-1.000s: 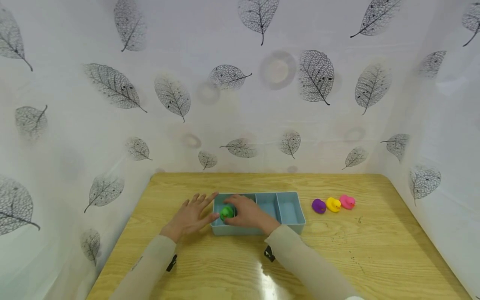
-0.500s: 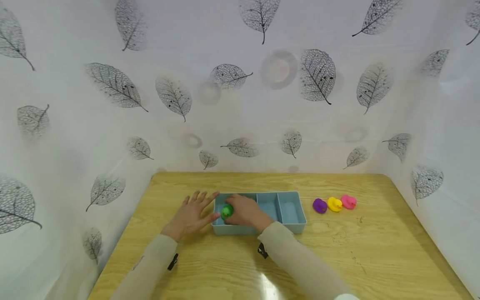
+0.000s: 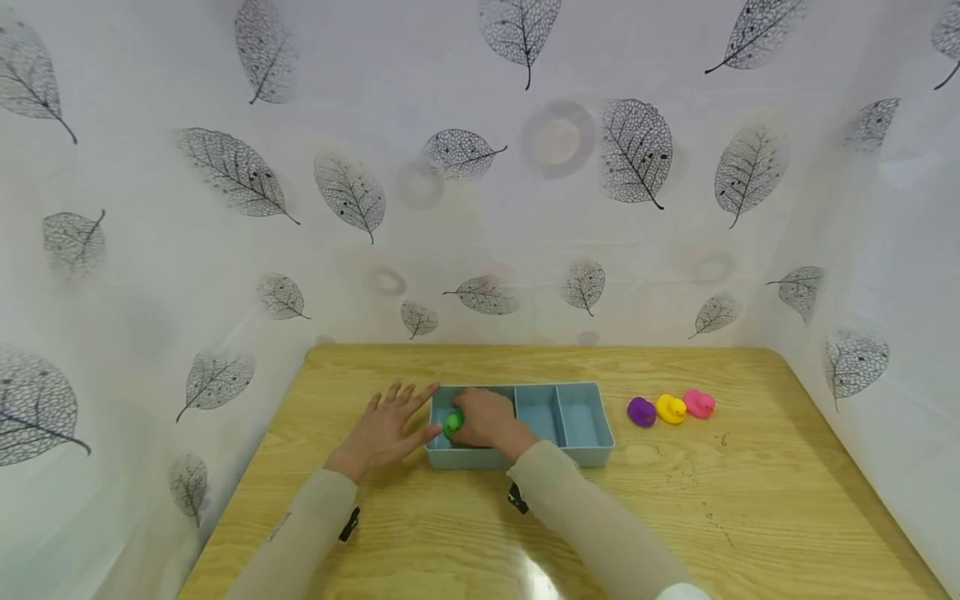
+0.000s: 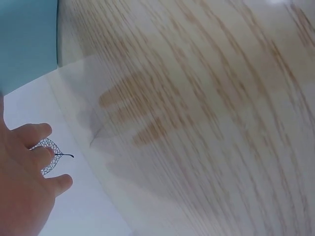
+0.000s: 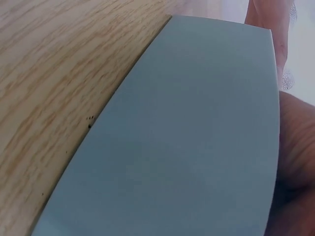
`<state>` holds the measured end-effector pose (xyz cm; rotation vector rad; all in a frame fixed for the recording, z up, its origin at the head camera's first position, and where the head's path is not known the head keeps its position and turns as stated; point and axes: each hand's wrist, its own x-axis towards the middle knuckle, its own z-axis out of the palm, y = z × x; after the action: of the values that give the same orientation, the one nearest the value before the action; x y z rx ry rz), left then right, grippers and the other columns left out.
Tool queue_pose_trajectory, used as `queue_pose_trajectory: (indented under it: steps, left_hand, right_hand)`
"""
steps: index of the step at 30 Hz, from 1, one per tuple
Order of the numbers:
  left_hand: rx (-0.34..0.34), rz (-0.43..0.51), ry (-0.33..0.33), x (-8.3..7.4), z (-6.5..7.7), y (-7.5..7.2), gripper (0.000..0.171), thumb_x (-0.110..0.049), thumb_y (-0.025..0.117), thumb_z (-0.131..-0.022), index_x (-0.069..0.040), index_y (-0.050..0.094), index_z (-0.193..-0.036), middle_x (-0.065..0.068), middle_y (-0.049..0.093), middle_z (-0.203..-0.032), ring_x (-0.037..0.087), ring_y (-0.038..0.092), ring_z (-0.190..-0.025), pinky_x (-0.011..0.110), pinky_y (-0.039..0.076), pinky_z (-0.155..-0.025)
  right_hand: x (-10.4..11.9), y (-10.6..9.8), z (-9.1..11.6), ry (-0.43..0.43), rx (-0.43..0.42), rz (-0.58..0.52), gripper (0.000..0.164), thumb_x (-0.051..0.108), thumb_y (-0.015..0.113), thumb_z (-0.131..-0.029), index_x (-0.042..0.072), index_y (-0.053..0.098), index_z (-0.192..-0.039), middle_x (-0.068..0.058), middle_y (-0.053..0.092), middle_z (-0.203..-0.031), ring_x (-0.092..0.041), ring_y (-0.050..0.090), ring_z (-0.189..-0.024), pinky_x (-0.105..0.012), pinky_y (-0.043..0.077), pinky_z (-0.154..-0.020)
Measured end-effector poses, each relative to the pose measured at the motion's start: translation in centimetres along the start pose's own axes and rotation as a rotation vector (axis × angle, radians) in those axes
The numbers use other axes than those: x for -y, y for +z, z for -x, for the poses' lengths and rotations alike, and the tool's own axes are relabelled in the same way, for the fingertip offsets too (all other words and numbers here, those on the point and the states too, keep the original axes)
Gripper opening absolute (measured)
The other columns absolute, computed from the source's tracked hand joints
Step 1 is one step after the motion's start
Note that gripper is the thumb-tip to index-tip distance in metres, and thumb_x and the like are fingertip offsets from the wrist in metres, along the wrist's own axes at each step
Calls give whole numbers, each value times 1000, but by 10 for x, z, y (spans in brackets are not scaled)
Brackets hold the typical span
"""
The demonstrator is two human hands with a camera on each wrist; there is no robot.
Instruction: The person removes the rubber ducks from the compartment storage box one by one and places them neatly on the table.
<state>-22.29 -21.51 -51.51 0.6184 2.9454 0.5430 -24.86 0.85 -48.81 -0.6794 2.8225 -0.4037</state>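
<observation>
A pale blue divided box (image 3: pixel 521 459) stands on the wooden table in the head view. In its left part sits a small green rubber duck (image 3: pixel 452 423). My right hand (image 3: pixel 489 418) reaches down into the box from the right and holds the duck between thumb and fingers, hiding part of it. My left hand (image 3: pixel 382 429) is spread at the box's left end, its thumb and index finger right at the rim. The left wrist view shows fingers of the left hand (image 4: pixel 29 172) and a corner of the box (image 4: pixel 29 39). In the right wrist view the box's front wall (image 5: pixel 182 132) hides most of the right hand.
To the right of the box, a purple duck (image 3: pixel 642 412), a yellow duck (image 3: pixel 671 409) and a pink duck (image 3: pixel 699 404) stand in a row on the table (image 3: pixel 675 517). A leaf-patterned white curtain (image 3: pixel 480 225) closes off the back and sides.
My right hand has closed in around the green duck, and its wrist and forearm have shifted slightly left. The left hand stays at the box's left end.
</observation>
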Motion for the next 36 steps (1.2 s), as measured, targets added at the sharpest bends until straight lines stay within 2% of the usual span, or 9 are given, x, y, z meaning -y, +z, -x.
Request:
queue_pose_trajectory:
  steps: [3,6,12,22,27,31,34,36]
  left_hand:
    - [-4,8,0,1,0,2,77,-64,50,-104,-36,21,-169,26,33,-169,49,19,-160,75,15,-125]
    - [-7,12,1,0,0,2,77,-65,50,-104,-36,21,-169,26,33,-168,50,19,-160,75,14,-125]
    - [-9,20,0,-2,1,1,77,-64,50,-104,-35,22,-169,26,33,-168,49,19,-161,75,13,-126]
    - [3,26,-1,0,0,1,77,-64,51,-104,-36,21,-169,26,33,-168,48,19,-161,75,14,-126]
    - [5,25,-2,0,1,2,77,-64,51,-104,-35,21,-170,26,34,-168,49,19,-160,75,15,-125]
    - [7,23,-6,0,1,1,77,-64,50,-104,-36,21,-170,26,34,-168,49,20,-160,75,15,-125]
    - [2,15,-4,0,0,1,77,-64,50,-104,-36,20,-170,27,35,-167,49,21,-160,75,16,-125]
    - [2,8,-2,0,0,1,77,-65,49,-104,-36,19,-170,27,35,-167,49,21,-160,75,16,-125]
  right_hand:
    - [2,2,-2,22,8,-11,23,35,85,-87,17,74,-97,3,68,-89,-11,57,-72,-28,49,-59]
    - [3,4,-4,41,16,-18,25,34,85,-87,20,65,-81,5,58,-76,-10,51,-65,-27,44,-55]
    - [5,6,-5,58,20,-22,30,33,86,-88,20,61,-77,4,56,-75,-11,50,-64,-27,44,-55]
    - [5,5,-4,-3,-15,-43,32,24,83,-89,19,57,-70,5,49,-69,-9,45,-60,-24,38,-51]
    - [3,5,-4,-39,-24,-62,26,21,81,-88,19,60,-73,5,52,-70,-9,46,-59,-24,39,-51]
    - [-1,7,-5,-91,-46,-54,13,21,81,-86,15,72,-92,3,60,-82,-9,48,-65,-23,40,-54]
    - [-3,4,-3,-134,-54,-29,30,23,81,-88,11,75,-115,0,65,-97,-9,50,-71,-23,42,-58]
    - [-2,-3,2,-158,-54,-51,39,23,79,-89,9,73,-124,-3,67,-104,-10,51,-73,-23,43,-60]
